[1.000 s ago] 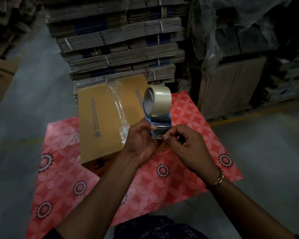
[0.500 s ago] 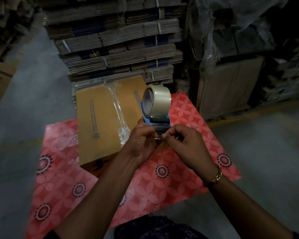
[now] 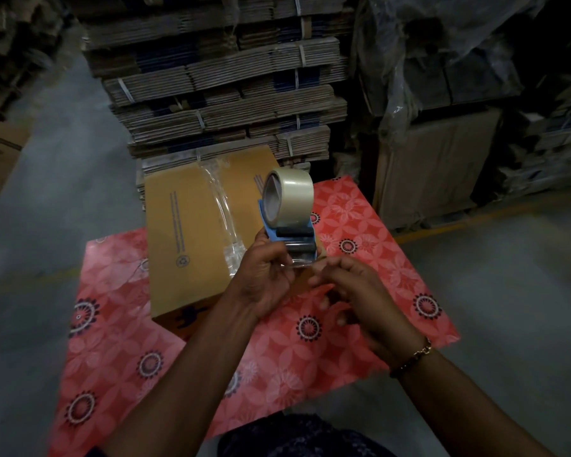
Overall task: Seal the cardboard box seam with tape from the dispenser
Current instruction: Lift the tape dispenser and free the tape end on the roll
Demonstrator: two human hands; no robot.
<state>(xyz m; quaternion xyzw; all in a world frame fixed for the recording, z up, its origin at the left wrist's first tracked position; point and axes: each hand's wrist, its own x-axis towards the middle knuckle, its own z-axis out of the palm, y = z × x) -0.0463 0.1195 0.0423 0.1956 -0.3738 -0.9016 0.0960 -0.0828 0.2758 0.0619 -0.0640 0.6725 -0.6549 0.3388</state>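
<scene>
Tape threading was the step in hand, by the look of it, not sealing. The left hand point(image 3: 264, 275) was closed around the lower body of the blue tape dispenser point(image 3: 289, 230), holding it upright above the near right part of the cardboard box point(image 3: 192, 232), with the roll of clear tape point(image 3: 292, 199) on top. The right hand point(image 3: 346, 288) sat just beside the dispenser's mouth, fingers loosely curled; it was blurred, and whether its fingertips pinched the free tape end I could not tell. The box lay flat on a red patterned mat point(image 3: 360, 324), toward the mat's far left corner, and a crinkled strip of clear tape point(image 3: 226, 222) already ran along its centre seam from the far edge to the near one. I judged the next move to call for drawing a short tail of tape free past the blade, then lowering the dispenser to the box's edge so the tail could stick down before any pull along the seam.
</scene>
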